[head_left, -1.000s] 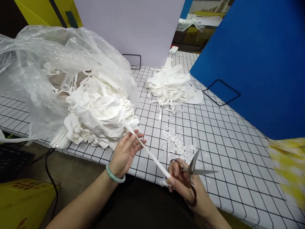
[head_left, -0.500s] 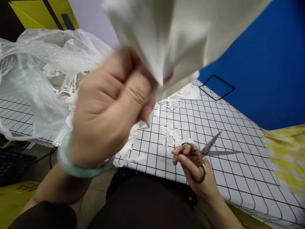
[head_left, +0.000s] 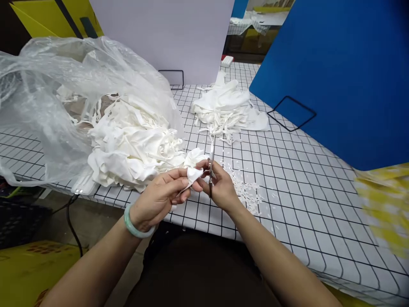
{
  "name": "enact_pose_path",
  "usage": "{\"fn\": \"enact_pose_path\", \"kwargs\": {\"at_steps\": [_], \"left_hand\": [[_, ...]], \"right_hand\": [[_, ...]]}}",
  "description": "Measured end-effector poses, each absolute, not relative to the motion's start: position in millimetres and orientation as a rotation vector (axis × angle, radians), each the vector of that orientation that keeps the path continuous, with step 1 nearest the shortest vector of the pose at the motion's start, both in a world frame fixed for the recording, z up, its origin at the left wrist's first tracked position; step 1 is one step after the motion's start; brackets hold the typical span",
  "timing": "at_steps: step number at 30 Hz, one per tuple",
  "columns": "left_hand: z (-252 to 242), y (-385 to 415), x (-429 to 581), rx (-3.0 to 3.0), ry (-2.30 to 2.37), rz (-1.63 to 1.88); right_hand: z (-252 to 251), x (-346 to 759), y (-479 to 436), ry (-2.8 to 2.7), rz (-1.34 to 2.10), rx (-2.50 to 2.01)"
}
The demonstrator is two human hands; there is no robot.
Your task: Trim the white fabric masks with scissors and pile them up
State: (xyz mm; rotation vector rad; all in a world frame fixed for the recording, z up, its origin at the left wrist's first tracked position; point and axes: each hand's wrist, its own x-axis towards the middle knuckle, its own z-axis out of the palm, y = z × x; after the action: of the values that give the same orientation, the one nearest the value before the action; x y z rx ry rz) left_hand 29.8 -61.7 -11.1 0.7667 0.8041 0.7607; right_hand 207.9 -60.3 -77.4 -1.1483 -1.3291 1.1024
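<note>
My left hand (head_left: 166, 192), with a pale green bangle (head_left: 136, 226) on its wrist, pinches a piece of white fabric (head_left: 194, 174) at the table's near edge. Close beside it, my right hand (head_left: 222, 187) has its fingers through the handles of the scissors (head_left: 211, 164), whose blades point away from me. The right fingertips come up to the fabric; whether they touch it I cannot tell. Just behind the left hand lies a large heap of white fabric pieces (head_left: 134, 140). Many tiny white clippings (head_left: 247, 192) are scattered right of the scissors.
A clear plastic bag (head_left: 47, 98) lies around the heap at left. Another white fabric pile (head_left: 223, 106) rests farther back. A lilac panel (head_left: 169, 38) and a blue panel (head_left: 345, 85) stand on the checked tablecloth (head_left: 306, 187). A power strip (head_left: 84, 183) sits at the left edge.
My left hand has come down from close to the camera, bringing the white fabric to table level. My right hand has moved left and away from me, turning the scissors; their blades, spread before, now look closed.
</note>
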Motion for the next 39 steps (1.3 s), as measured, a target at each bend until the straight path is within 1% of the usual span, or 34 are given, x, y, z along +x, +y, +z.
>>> {"fn": "enact_pose_path", "kwargs": {"at_steps": [6, 9, 11, 13, 15, 17, 19, 22, 25, 29, 39], "left_hand": [[-28.5, -65.2, 22.4, 0.780, 0.829, 0.655], [-25.8, -68.1, 17.4, 0.896, 0.837, 0.609], [-14.1, -70.2, 13.8, 1.102, 0.826, 0.713], [0.6, -71.8, 12.3, 1.345, 0.834, 0.941], [10.3, -72.6, 15.6, 1.476, 0.845, 1.157], [9.4, -72.4, 24.1, 1.418, 0.811, 1.210], [-2.4, -71.8, 35.7, 1.252, 0.744, 1.147], [-29.5, -73.1, 52.9, 1.114, 0.750, 1.087], [-51.2, -78.7, 66.9, 1.243, 0.810, 1.061], [-62.3, -87.1, 82.9, 1.449, 0.801, 1.023], [-69.8, -93.3, 97.8, 1.690, 0.771, 0.948]], "right_hand": [[-65.9, 216.8, -36.1, -1.190, 1.103, -1.093], [-51.9, 217.2, -34.6, -1.180, 1.089, -1.024], [-46.3, 207.6, -39.3, -1.192, 1.098, -1.008], [-46.4, 190.2, -50.3, -1.197, 1.151, -1.019], [-51.6, 170.6, -66.6, -1.168, 1.278, -1.027], [-59.3, 157.6, -84.3, -1.120, 1.420, -1.031], [-66.2, 159.2, -99.1, -1.116, 1.474, -1.053], [-71.0, 190.6, -112.6, -1.253, 1.341, -1.143], [-68.7, 234.3, -122.4, -1.480, 1.115, -1.392], [-62.6, 267.2, -136.2, -1.703, 0.880, -1.680], [-67.6, 276.1, -148.9, -1.801, 0.681, -1.641]]}}
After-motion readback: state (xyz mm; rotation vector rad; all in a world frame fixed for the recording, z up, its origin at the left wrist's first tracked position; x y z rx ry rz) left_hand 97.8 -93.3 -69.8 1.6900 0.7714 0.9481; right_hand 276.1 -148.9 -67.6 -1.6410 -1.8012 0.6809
